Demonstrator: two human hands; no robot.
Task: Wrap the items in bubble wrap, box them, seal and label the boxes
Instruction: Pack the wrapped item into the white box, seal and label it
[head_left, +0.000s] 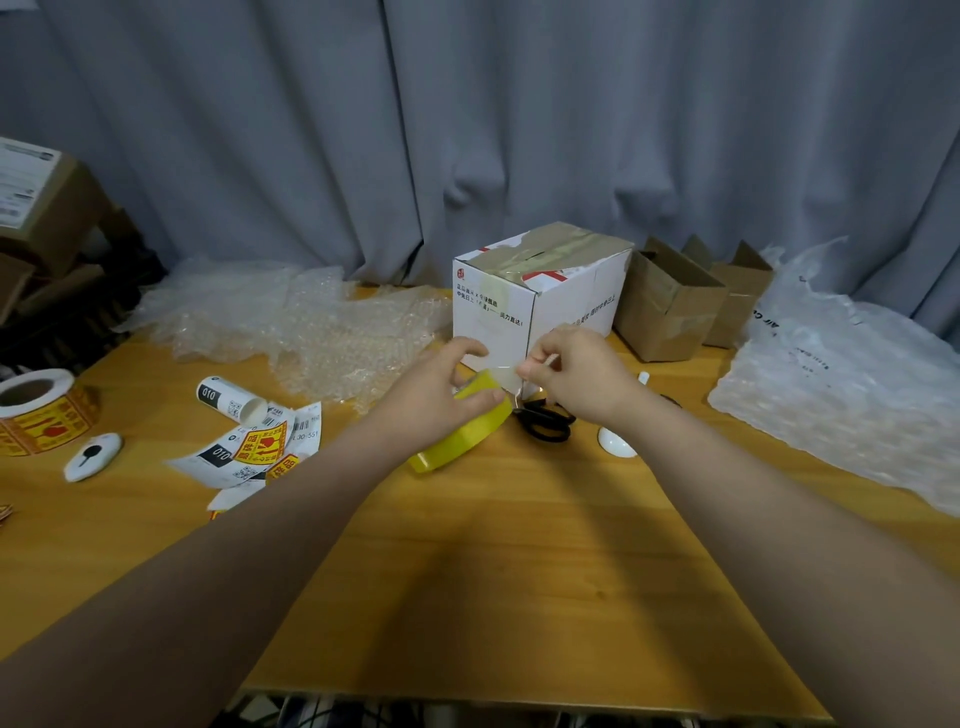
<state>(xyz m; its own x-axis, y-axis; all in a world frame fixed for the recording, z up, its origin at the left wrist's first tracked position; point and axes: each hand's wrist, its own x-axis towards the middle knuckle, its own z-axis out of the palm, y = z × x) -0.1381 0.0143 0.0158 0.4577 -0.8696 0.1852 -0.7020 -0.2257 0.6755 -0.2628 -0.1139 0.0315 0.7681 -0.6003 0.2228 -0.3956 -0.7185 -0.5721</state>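
A round roll of yellow adhesive tape (464, 432) is gripped in the left hand (441, 396) just above the middle of the frame, with the fingers curled over its upper edge and the thumb pressed on its face. The roll is tilted, and its lower edge is seen close to the light wooden table (519, 545). The clear free end of the tape (508, 370) is pinched between thumb and forefinger of the right hand (569, 375), just right of the roll.

Directly behind both hands a white printed cardboard box (540, 301) is stood on the table; its top flaps are closed and covered with brownish tape. A pair of black-handled scissors (545, 422) is laid under the right hand, beside the roll. A small white domed object (616, 445) is seen to the right of the scissors.

Two open brown cardboard boxes (675, 306) are placed right of the white box, and a sheet of clear air-cushion film (841, 379) is spread at the right edge. A crumpled sheet of clear bubble wrap (291, 322) is laid left of the white box. Below it, a white roll of barcode labels (234, 401) and loose printed stickers (249, 452) are scattered. At the left edge a large roll of yellow and red warning stickers (36, 413) and a white oval gadget (93, 456) are found. Stacked brown cartons (47, 213) are seen at the upper left, and a grey curtain (467, 104) is hung behind.
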